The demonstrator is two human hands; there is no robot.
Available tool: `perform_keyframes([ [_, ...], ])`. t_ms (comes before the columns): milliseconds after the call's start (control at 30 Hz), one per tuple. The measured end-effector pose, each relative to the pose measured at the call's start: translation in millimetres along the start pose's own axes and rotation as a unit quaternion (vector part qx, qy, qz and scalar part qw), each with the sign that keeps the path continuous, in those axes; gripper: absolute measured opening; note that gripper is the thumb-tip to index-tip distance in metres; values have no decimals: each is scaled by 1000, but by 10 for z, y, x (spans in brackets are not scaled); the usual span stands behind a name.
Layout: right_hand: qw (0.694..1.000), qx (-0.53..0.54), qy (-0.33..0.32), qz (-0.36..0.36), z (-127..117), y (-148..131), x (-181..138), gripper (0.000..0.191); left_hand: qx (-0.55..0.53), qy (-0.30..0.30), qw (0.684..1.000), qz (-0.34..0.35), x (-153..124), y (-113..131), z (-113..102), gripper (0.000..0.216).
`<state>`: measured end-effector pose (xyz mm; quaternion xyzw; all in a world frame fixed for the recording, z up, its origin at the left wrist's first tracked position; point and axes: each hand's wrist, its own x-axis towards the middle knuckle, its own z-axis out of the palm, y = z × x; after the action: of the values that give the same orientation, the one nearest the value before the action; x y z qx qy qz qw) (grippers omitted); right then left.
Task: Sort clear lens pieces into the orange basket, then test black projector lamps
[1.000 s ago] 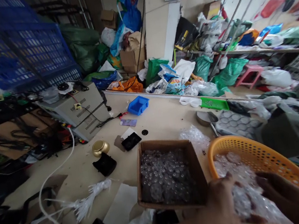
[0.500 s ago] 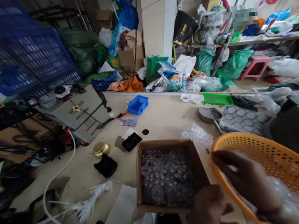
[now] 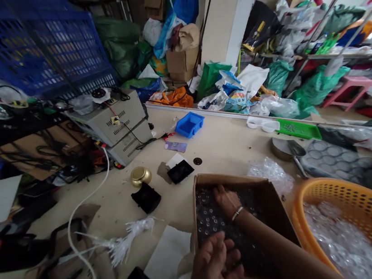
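Observation:
A cardboard box (image 3: pixel 288 224) holds many small clear plastic pieces (image 3: pixel 207 219) with pale ring-like centres. My right hand (image 3: pixel 227 201), with a bracelet at the wrist, reaches down into the box and touches the pieces. Its fingertips are hidden, so what they grip does not show. In front of the box's near left side is my left hand (image 3: pixel 216 263), palm turned up, fingers loosely bent and apart, nothing visible in it. To the right stands an orange perforated basket (image 3: pixel 307 190) full of clear plastic pieces (image 3: pixel 351 236).
Behind the box lies a heap of clear plastic bits (image 3: pixel 271 175), near a metal scoop (image 3: pixel 285 149). Black plastic parts (image 3: pixel 146 197), a gold round part (image 3: pixel 140 175), white ties (image 3: pixel 130 238) and a blue bin (image 3: pixel 189 124) are on the table. Grey metal units (image 3: pixel 126 129) stand at left.
My right hand has gone from the basket into the cardboard box. My left hand has turned palm up by the box's near side. The view has shifted, so things sit differently in it.

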<state>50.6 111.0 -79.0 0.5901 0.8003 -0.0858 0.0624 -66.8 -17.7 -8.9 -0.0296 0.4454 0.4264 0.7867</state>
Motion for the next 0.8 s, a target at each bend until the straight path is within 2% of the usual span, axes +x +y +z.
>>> perform_keyframes([
  [100,999,6,16,34,-56,42,-32,25,-20,11,1000,-11,42,-12,56,37],
  [200,997,27,50,55,-289,78,-199,15,-50,21,998,-18,73,16,126,36],
  [300,983,165,79,-10,-638,77,-523,8,-98,9,994,-38,83,82,184,38],
  [333,967,243,55,-54,-746,74,-629,9,-114,-5,993,-39,76,110,199,37],
  [400,911,392,-15,-126,-896,78,-766,19,-129,-29,991,-27,46,168,221,32],
  [433,890,434,-35,-138,-924,89,-778,24,-125,-31,991,-19,25,196,227,28],
  [467,883,449,-31,-132,-915,105,-748,27,-116,-27,993,-13,1,221,228,24],
  [500,893,437,-5,-113,-871,121,-680,28,-104,-21,994,-13,-23,243,226,20],
  [567,941,326,47,-76,-699,132,-466,24,-93,-10,995,-39,-59,272,207,16],
  [633,977,198,44,-71,-472,88,-230,27,-104,-23,991,-81,-65,276,171,21],
  [700,988,129,16,-80,-260,-6,-53,32,-126,-45,985,-109,-40,261,121,23],
  [800,991,104,-4,-82,-67,-121,54,27,-148,-87,979,-107,12,228,38,20],
])
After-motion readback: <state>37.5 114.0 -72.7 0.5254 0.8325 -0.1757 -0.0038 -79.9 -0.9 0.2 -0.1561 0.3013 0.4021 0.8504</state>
